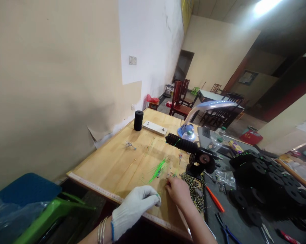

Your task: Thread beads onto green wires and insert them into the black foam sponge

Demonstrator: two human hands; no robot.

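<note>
My left hand [136,205], in a white knit glove, hovers over the table's front edge with thumb and fingers pinched together. A speck of green shows at its fingertips, too small to name. My bare right hand [179,192] rests on the wooden table [104,173], its fingers curled together beside scattered small parts; what they hold, if anything, is hidden. Just beyond both hands lies a bundle of thin bright green strands [158,170]. Right of my right hand spreads a pile of small yellow-and-black pieces [197,191]. A ribbed black roller [179,142] sits on a black stand [200,161] behind them.
A black cylinder [138,121], a white board with two bolts [154,128] and a blue desk lamp [186,130] stand farther back. Rightward lie an orange-handled tool [215,199], blue-handled pliers [225,230] and stacked black rollers [272,183]. A green stool [48,220] is at lower left.
</note>
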